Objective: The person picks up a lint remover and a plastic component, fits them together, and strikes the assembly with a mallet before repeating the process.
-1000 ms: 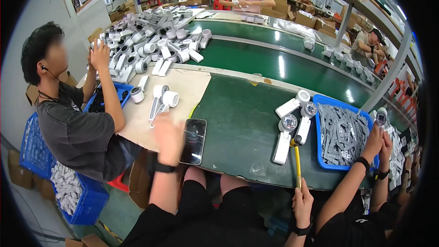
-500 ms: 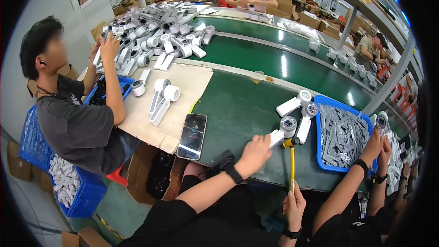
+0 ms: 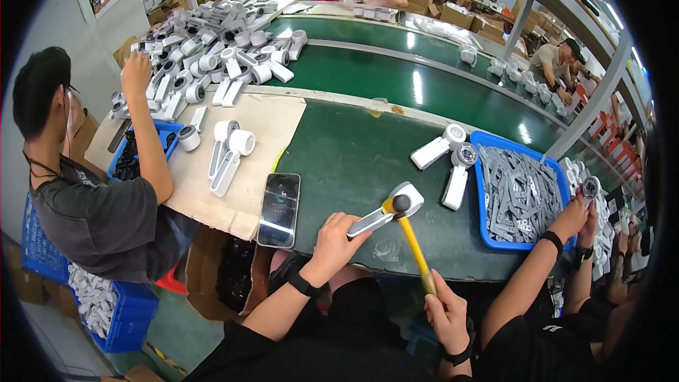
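Observation:
My left hand (image 3: 334, 246) is closed on the handle end of a white fabric shaver (image 3: 408, 197), which lies on its side above the green tabletop with a grey strip along its handle. My right hand (image 3: 447, 313) grips a hammer (image 3: 416, 247) by its yellow handle. The hammer's black and yellow head is at the shaver's handle, close to the round head; whether they touch I cannot tell. Just beyond, a shaver with a perforated head (image 3: 440, 146) and another with a clear-covered head (image 3: 459, 175) rest on the table.
A blue tray (image 3: 483, 223) of grey strips stands right, beside a co-worker's hands (image 3: 571, 219). A phone (image 3: 279, 210) lies left, near cardboard (image 3: 272, 117) with several shavers. Another worker (image 3: 85, 191) sits by a large shaver pile (image 3: 205, 56). A green conveyor (image 3: 368, 78) runs behind.
My left hand has brought the shaver left and nearer, turned onto its side. The hammer has swung left over it. The left worker's arm has moved toward the pile, and the whole view has shifted.

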